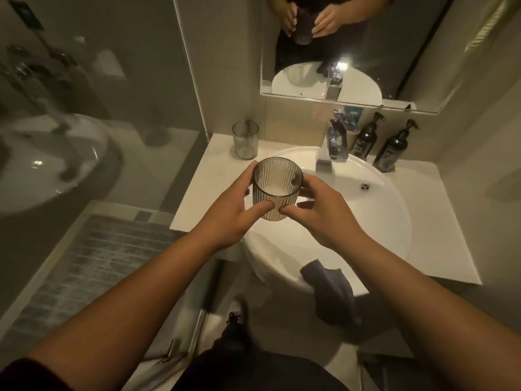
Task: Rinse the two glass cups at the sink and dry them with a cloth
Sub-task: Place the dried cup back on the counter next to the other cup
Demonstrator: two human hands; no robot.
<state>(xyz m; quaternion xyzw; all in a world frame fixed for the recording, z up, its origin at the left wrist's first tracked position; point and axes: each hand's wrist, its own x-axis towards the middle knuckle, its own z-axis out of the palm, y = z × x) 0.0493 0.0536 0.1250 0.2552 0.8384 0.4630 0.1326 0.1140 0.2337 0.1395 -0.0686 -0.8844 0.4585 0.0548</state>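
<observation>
Fingers of the left hand (228, 213) and right hand (324, 213) wrap a ribbed glass cup (276, 187), upright above the sink (394, 215). Left lies tiled floor (93, 261); a second cup (245, 139) stands on the white counter (194, 198); a grey cloth (329, 289) drapes the sink's front rim; two pump bottles (394, 149) stand rightward.

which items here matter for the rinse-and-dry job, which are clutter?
Job: ribbed smoked-glass cup held by left hand and right hand; second ribbed glass cup; chrome faucet; white round sink; dark grey cloth.
Clutter: two dark pump bottles.
</observation>
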